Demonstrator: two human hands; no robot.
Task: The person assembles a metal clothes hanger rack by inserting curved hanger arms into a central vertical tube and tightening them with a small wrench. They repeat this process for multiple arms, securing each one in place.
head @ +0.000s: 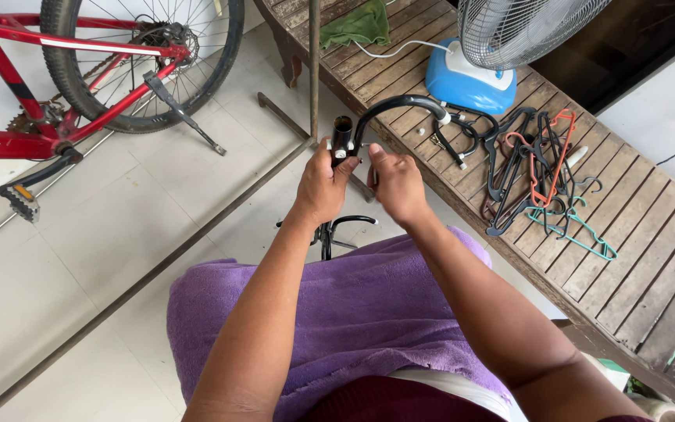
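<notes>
- Left hand (322, 186): fingers closed around the upright black metal tube (341, 134), held above the purple cloth (353, 305) over the lap.
- Right hand (397, 184): fingers closed beside the tube, pinching the base of the curved black hose (396, 105) (exact contact unclear).
- Surroundings: red bicycle (80, 70) left; wooden slatted bench (626, 234) right, bearing plastic hangers (541, 164) and a blue-based fan (470, 78).

Slatted wooden bench (650, 258), hangers (537, 168), fan base (466, 82), green cloth (361, 23)
</notes>
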